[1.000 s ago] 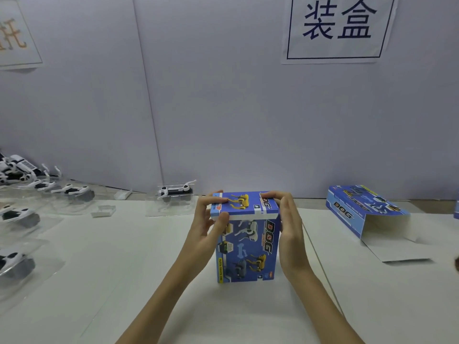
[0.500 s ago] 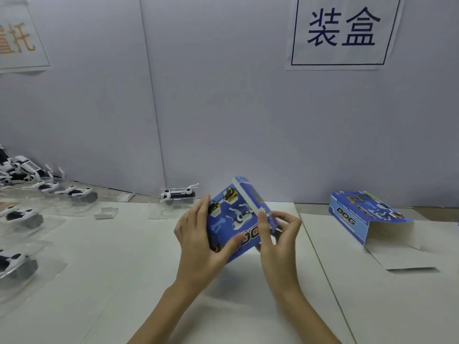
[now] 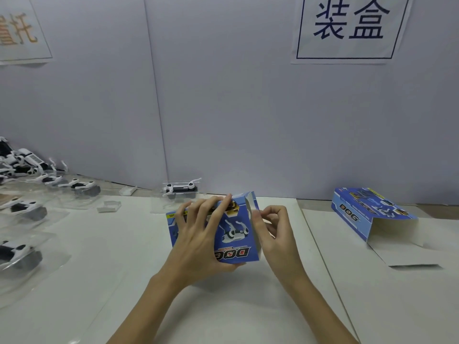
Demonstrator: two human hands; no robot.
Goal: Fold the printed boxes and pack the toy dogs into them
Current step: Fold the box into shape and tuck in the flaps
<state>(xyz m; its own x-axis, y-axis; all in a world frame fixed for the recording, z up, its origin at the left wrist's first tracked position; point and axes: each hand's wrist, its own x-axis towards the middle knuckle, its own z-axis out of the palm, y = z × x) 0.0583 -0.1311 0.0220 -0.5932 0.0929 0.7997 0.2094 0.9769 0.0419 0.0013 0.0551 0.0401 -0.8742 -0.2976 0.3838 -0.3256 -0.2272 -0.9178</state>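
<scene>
- Blue printed box (image 3: 233,234): held above the white table (image 3: 124,281) at centre, turned so the "DOG" lettering reads upside down; contents not visible.
- Left hand (image 3: 198,234): grasping the blue printed box, fingers spread over its top face, thumb underneath.
- Right hand (image 3: 275,232): fingers curled at the box's right end, pinching the end flap (image 3: 250,207), which stands partly open.
- Second box (image 3: 372,214): lying on its side on the table to the right, well apart from the hands; its near end is open with white flaps spread on the table; nothing can be seen inside.
- Toy dog (image 3: 180,188): white and black, lying in a clear plastic tray (image 3: 159,207) at the back of the table, just behind the held box.
- Further toy dogs in clear trays (image 3: 22,256): set out along the left side of the table; a loose heap (image 3: 17,162) of them at far left against the wall.
- Wall sign (image 3: 347,28): white sheet with dark characters, upper right.
</scene>
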